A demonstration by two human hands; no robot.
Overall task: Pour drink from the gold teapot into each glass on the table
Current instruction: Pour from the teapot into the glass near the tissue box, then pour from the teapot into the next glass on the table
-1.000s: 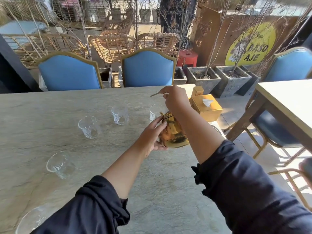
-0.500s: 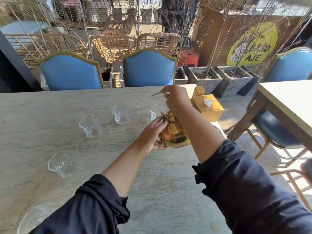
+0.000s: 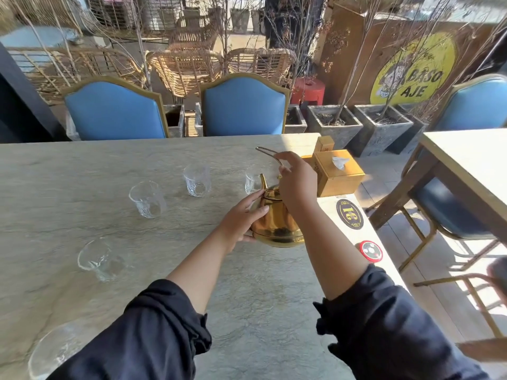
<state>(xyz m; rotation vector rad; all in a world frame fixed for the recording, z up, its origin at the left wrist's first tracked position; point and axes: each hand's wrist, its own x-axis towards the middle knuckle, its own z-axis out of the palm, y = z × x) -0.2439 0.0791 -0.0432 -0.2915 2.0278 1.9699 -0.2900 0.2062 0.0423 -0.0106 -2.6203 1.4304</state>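
Teapot gripped, spout facing the far glass

My right hand (image 3: 297, 181) pinches the wire handle (image 3: 267, 152); my left hand (image 3: 241, 219) cups the gold teapot (image 3: 277, 226) on the table (image 3: 82, 165). Spout (image 3: 262, 180) points away at the nearest glass (image 3: 251, 179), just beyond; I judge a forward tip serves. The other glasses lie leftward.

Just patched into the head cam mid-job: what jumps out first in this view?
The gold teapot sits mid-table, the left hand steadying its side and the right hand at its thin wire handle. Clear glasses arc to its left, the nearest glass just beyond the spout. A wooden tissue box stands at the table's right edge.
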